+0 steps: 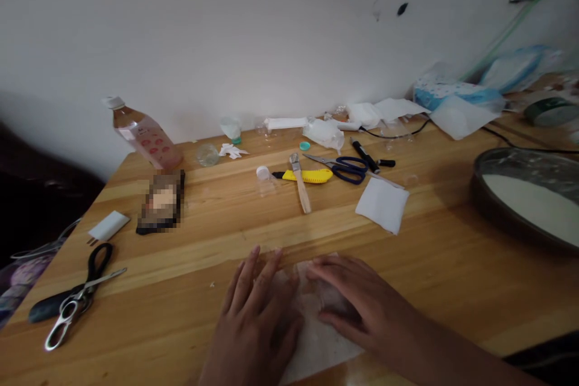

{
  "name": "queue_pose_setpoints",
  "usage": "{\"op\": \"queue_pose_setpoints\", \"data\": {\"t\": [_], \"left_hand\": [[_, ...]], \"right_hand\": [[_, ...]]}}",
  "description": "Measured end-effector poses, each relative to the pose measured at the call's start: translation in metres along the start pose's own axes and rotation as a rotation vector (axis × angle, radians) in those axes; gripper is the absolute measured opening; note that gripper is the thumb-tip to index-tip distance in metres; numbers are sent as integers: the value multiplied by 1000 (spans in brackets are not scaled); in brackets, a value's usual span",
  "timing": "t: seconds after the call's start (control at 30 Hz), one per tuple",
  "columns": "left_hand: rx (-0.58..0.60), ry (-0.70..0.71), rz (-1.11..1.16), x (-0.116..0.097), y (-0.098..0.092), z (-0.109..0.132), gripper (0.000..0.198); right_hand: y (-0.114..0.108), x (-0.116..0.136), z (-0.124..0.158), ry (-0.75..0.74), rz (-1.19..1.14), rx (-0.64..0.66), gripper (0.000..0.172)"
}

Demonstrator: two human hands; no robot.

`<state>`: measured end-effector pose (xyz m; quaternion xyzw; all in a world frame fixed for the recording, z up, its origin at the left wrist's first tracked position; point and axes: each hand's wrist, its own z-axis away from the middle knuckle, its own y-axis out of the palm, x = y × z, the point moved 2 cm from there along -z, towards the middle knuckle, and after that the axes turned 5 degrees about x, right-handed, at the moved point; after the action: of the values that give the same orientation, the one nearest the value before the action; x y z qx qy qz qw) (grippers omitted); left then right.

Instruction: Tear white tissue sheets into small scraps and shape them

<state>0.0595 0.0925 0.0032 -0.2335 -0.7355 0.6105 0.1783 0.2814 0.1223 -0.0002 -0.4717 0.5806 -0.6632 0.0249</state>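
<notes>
A thin whitish sheet, like tissue or paper, lies on the wooden table close to me. My left hand rests over its left part, palm down, fingers stretched out and apart. On the sheet's right side lies my right hand, its fingers slightly curved and its thumb apart from them. Both hands are open and touch the sheet. A small clear piece seems to show near the left fingertips, too faint to name. Beyond the hands are a wooden-handled brush, a yellow utility knife and a folded white cloth.
Dark-handled scissors lie behind the cloth. A large pan of whitish liquid stands at right. At left are a pink bottle, a white charger and small silver scissors. A tissue pack sits by the wall.
</notes>
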Motion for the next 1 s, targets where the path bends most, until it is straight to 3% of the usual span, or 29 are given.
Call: {"op": "queue_pose_setpoints", "data": {"t": [0.3, 0.63, 1.0], "left_hand": [[8, 13, -52, 6, 4, 3, 63], [52, -58, 38, 7, 2, 1, 68], [91, -137, 84, 4, 4, 7, 74]], "right_hand": [[-1, -3, 2, 3, 8, 18, 61], [-3, -5, -1, 135, -96, 157, 59], [-3, -8, 2, 99, -91, 131, 60]]}}
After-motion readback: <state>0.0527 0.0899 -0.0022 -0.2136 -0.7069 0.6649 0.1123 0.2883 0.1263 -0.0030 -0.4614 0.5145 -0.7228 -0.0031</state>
